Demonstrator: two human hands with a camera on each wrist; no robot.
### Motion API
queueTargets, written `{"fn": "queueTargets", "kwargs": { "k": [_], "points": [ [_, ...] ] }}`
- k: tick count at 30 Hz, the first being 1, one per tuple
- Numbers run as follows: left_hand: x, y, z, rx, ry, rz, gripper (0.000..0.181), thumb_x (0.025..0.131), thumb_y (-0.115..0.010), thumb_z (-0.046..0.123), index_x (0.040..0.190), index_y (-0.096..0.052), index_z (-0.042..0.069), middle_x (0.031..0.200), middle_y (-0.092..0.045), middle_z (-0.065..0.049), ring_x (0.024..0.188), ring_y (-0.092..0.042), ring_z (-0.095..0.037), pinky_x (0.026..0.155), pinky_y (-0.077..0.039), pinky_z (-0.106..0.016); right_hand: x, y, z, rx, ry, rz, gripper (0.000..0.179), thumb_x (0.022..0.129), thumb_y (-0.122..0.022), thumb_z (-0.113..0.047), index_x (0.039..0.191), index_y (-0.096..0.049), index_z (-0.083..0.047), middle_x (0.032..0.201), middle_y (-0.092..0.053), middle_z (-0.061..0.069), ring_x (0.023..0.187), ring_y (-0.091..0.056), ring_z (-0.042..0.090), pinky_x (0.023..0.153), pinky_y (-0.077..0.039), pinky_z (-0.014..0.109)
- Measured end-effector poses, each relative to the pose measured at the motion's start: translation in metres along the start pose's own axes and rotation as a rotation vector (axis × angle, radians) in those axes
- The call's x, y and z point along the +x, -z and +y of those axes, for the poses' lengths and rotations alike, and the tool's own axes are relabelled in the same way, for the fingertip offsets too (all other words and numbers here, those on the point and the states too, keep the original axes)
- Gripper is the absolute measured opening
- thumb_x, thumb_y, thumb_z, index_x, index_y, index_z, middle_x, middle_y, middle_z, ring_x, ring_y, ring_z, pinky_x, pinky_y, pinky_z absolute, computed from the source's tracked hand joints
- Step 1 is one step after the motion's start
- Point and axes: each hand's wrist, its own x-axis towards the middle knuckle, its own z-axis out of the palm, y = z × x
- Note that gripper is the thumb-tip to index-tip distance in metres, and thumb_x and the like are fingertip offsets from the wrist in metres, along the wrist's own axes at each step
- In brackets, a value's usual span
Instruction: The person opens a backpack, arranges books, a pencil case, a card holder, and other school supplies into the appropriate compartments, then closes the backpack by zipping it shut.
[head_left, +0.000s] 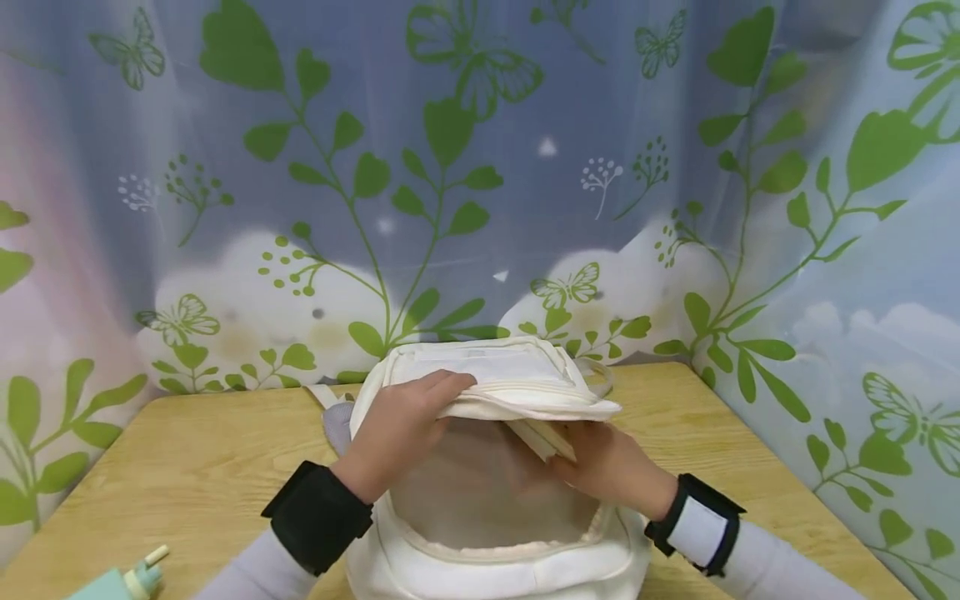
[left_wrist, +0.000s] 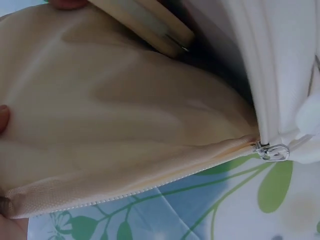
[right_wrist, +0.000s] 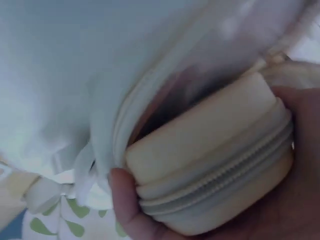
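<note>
A white backpack [head_left: 495,575] stands on the wooden table with its mouth gaping. My left hand [head_left: 397,425] grips the raised top flap [head_left: 487,367] at its left side, holding it up. In the left wrist view, a metal zipper pull [left_wrist: 272,151] hangs at the end of the zipped edge, beside the beige lining [left_wrist: 135,105]. My right hand [head_left: 618,471] reaches into the mouth from the right, under the flap. It grips a cream zippered case [right_wrist: 210,150], fingers and thumb around its sides. Part of the case is hidden by the flap in the head view.
On the table [head_left: 210,450] at the lower left lies a mint-green bottle [head_left: 112,583] with a pale straw, partly out of frame. A grey item [head_left: 339,427] sits by the backpack's left side. Behind the table hangs a curtain [head_left: 525,208] with leaves and butterflies.
</note>
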Motion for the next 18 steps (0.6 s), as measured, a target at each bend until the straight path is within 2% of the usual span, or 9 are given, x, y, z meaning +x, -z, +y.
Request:
{"fn": "queueTargets", "kwargs": {
  "k": [2,4,7,9,12,14,16,18],
  "points": [
    [-0.002,-0.001,0.003,-0.013,-0.007,0.004,0.039,0.078,-0.071,-0.015,0.109,-0.068,0.008,0.102,-0.074,-0.002,0.092,-0.072,-0.019,0.069,-0.058,-0.033,0.009,-0.013,0.002,-0.069,0.043,0.059,0.059,0.081,-0.078,-0.009,0.136,-0.056,-0.001,0.131,-0.059,0.021,0.112,-0.062,0.032,0.083,-0.056,0.044],
    [-0.002,-0.002,0.005,-0.02,-0.012,0.006,0.04,0.077,-0.07,-0.016,0.109,-0.069,0.008,0.102,-0.074,-0.002,0.092,-0.073,-0.018,0.069,-0.058,-0.033,0.017,-0.022,0.001,-0.093,0.049,0.1,0.055,0.08,-0.078,-0.013,0.131,-0.059,-0.004,0.125,-0.062,0.015,0.112,-0.061,0.027,0.088,-0.054,0.043],
    [-0.003,-0.004,0.007,-0.024,-0.01,0.003,0.042,0.076,-0.068,-0.018,0.109,-0.069,0.008,0.102,-0.074,-0.002,0.092,-0.073,-0.018,0.069,-0.058,-0.033,0.022,-0.028,0.001,-0.081,0.047,0.095,0.055,0.083,-0.077,-0.02,0.132,-0.058,-0.006,0.123,-0.06,0.012,0.114,-0.058,0.025,0.092,-0.052,0.043],
    [-0.005,-0.004,0.006,-0.032,-0.001,-0.009,0.042,0.076,-0.068,-0.018,0.109,-0.069,0.008,0.103,-0.074,-0.002,0.093,-0.072,-0.018,0.07,-0.058,-0.034,0.023,-0.023,0.0,-0.036,0.044,0.014,0.058,0.088,-0.075,-0.025,0.138,-0.055,-0.005,0.129,-0.058,0.013,0.119,-0.055,0.025,0.096,-0.05,0.044],
    [-0.007,-0.003,0.005,-0.04,0.013,-0.024,0.042,0.078,-0.068,-0.018,0.11,-0.068,0.008,0.103,-0.074,-0.003,0.093,-0.072,-0.018,0.071,-0.058,-0.034,0.017,-0.006,0.002,0.12,0.025,-0.175,0.066,0.096,-0.071,-0.029,0.148,-0.044,0.001,0.143,-0.048,0.021,0.131,-0.047,0.033,0.104,-0.043,0.052],
    [-0.008,-0.002,0.004,-0.045,0.021,-0.03,0.041,0.078,-0.069,-0.017,0.11,-0.068,0.008,0.102,-0.074,-0.003,0.092,-0.072,-0.018,0.071,-0.058,-0.033,0.009,0.011,0.005,0.234,-0.012,-0.27,0.073,0.098,-0.07,-0.029,0.152,-0.035,0.006,0.15,-0.038,0.028,0.137,-0.041,0.04,0.107,-0.04,0.058],
    [-0.01,-0.002,0.004,-0.051,0.028,-0.03,0.04,0.078,-0.07,-0.017,0.109,-0.068,0.008,0.1,-0.073,-0.003,0.091,-0.072,-0.017,0.07,-0.058,-0.033,0.001,0.028,0.007,0.292,-0.072,-0.311,0.076,0.098,-0.07,-0.029,0.152,-0.032,0.008,0.152,-0.032,0.035,0.139,-0.037,0.048,0.106,-0.039,0.062],
    [-0.011,-0.002,0.004,-0.06,0.036,-0.027,0.041,0.077,-0.07,-0.017,0.108,-0.068,0.009,0.098,-0.073,-0.002,0.089,-0.071,-0.016,0.069,-0.057,-0.032,-0.008,0.046,0.008,0.229,-0.136,-0.319,0.079,0.098,-0.071,-0.032,0.151,-0.03,0.011,0.151,-0.028,0.04,0.136,-0.039,0.054,0.101,-0.042,0.063]
  ]
}}
